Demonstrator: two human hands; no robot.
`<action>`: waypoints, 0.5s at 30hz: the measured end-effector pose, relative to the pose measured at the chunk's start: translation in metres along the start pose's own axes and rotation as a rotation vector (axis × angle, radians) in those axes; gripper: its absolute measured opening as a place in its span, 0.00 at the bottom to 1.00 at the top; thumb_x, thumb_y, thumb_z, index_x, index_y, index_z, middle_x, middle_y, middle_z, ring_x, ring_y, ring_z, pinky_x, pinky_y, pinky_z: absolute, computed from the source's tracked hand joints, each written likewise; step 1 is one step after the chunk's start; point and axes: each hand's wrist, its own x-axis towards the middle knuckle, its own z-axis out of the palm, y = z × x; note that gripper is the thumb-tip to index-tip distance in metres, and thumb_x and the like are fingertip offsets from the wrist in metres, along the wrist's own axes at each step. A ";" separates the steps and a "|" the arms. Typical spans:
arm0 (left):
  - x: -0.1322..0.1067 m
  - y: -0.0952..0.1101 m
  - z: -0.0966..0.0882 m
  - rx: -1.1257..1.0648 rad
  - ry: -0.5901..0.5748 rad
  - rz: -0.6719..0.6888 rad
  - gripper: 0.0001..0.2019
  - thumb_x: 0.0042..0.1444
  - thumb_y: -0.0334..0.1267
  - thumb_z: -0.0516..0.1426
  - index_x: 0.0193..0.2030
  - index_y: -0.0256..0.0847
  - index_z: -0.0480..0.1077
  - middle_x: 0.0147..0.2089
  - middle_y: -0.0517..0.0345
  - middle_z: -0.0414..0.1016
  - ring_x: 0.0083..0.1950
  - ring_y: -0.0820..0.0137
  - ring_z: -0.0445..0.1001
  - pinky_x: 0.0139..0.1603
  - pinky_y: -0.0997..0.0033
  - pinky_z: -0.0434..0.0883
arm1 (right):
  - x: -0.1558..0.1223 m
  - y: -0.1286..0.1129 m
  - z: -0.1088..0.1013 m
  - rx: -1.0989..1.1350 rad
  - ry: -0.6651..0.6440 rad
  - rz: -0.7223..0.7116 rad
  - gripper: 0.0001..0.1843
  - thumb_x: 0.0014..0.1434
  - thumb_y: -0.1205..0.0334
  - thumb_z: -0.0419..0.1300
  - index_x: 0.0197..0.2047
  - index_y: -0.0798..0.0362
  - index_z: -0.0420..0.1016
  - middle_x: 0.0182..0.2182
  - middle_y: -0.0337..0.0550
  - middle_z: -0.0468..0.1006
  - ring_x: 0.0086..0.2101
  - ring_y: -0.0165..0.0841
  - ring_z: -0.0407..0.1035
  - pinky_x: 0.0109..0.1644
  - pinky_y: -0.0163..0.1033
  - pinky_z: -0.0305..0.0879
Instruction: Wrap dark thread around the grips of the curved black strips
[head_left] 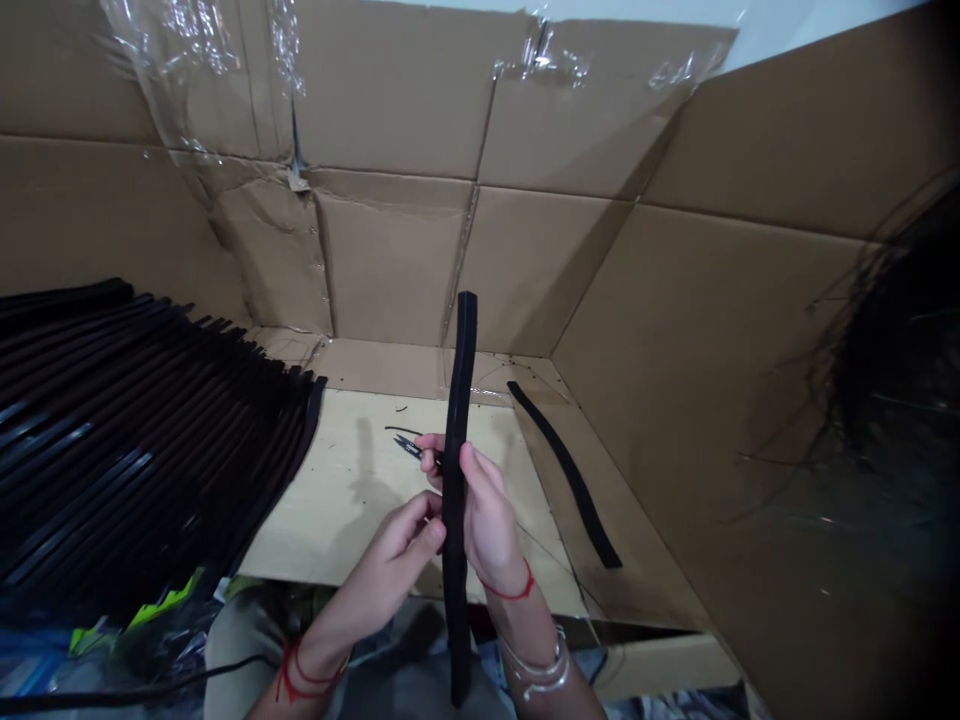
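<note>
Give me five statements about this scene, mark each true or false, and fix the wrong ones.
1. The right hand holds a long black strip. True.
2. The left hand stays well clear of that strip. False: the left hand touches its edge.
3. The heap of strips is at the right of the picture. False: the heap of strips is at the left.
4. A single loose strip lies to the right of both hands. True.
5. The left wrist is bare. False: it wears a red cord.
</note>
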 end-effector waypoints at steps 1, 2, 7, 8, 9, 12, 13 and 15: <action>-0.001 -0.001 0.001 0.031 0.022 -0.015 0.18 0.66 0.50 0.48 0.48 0.37 0.67 0.43 0.53 0.70 0.42 0.69 0.66 0.46 0.72 0.64 | 0.000 0.003 0.000 -0.039 0.018 -0.035 0.21 0.68 0.46 0.54 0.45 0.54 0.80 0.35 0.44 0.73 0.39 0.32 0.66 0.46 0.34 0.63; -0.003 -0.002 0.002 0.057 0.035 -0.031 0.18 0.66 0.50 0.48 0.50 0.38 0.67 0.46 0.52 0.70 0.45 0.68 0.66 0.49 0.71 0.64 | 0.000 0.005 0.000 -0.081 0.027 -0.069 0.21 0.68 0.46 0.53 0.47 0.53 0.79 0.36 0.44 0.73 0.40 0.33 0.66 0.49 0.35 0.62; -0.004 -0.004 0.010 0.030 -0.002 -0.047 0.20 0.65 0.50 0.49 0.56 0.38 0.64 0.53 0.50 0.69 0.53 0.65 0.66 0.58 0.67 0.63 | 0.001 0.004 0.000 -0.382 -0.022 -0.196 0.20 0.72 0.50 0.48 0.52 0.52 0.76 0.44 0.47 0.73 0.47 0.37 0.66 0.55 0.41 0.60; -0.003 -0.005 0.012 0.014 0.019 -0.042 0.19 0.65 0.49 0.50 0.56 0.39 0.64 0.53 0.50 0.69 0.54 0.65 0.66 0.58 0.66 0.63 | 0.002 0.002 -0.001 -0.457 -0.027 -0.225 0.18 0.72 0.52 0.50 0.53 0.52 0.75 0.46 0.47 0.72 0.48 0.37 0.65 0.56 0.42 0.60; -0.002 -0.006 0.013 -0.003 0.053 -0.037 0.19 0.65 0.48 0.50 0.56 0.39 0.64 0.53 0.50 0.69 0.54 0.65 0.66 0.58 0.66 0.63 | 0.002 0.000 -0.001 -0.517 -0.025 -0.248 0.16 0.71 0.55 0.52 0.54 0.51 0.74 0.46 0.47 0.72 0.49 0.37 0.65 0.56 0.42 0.60; 0.001 -0.009 0.014 -0.067 0.198 -0.033 0.15 0.63 0.48 0.53 0.47 0.37 0.67 0.43 0.53 0.72 0.45 0.67 0.69 0.49 0.68 0.67 | 0.002 -0.005 -0.007 -0.566 0.055 -0.259 0.14 0.69 0.57 0.56 0.52 0.52 0.75 0.41 0.46 0.73 0.44 0.36 0.67 0.51 0.40 0.63; 0.002 -0.011 0.012 -0.115 0.234 -0.028 0.14 0.63 0.47 0.54 0.44 0.37 0.67 0.38 0.55 0.71 0.41 0.68 0.70 0.45 0.69 0.68 | 0.001 -0.006 -0.011 -0.545 0.096 -0.237 0.13 0.68 0.56 0.56 0.49 0.53 0.76 0.37 0.45 0.73 0.40 0.35 0.68 0.47 0.39 0.64; 0.003 -0.012 0.008 -0.257 0.280 0.010 0.13 0.64 0.46 0.54 0.44 0.37 0.66 0.33 0.58 0.70 0.35 0.71 0.70 0.39 0.71 0.69 | -0.002 -0.008 -0.022 -0.480 0.145 -0.152 0.14 0.67 0.53 0.58 0.46 0.55 0.76 0.30 0.43 0.72 0.30 0.32 0.65 0.36 0.36 0.64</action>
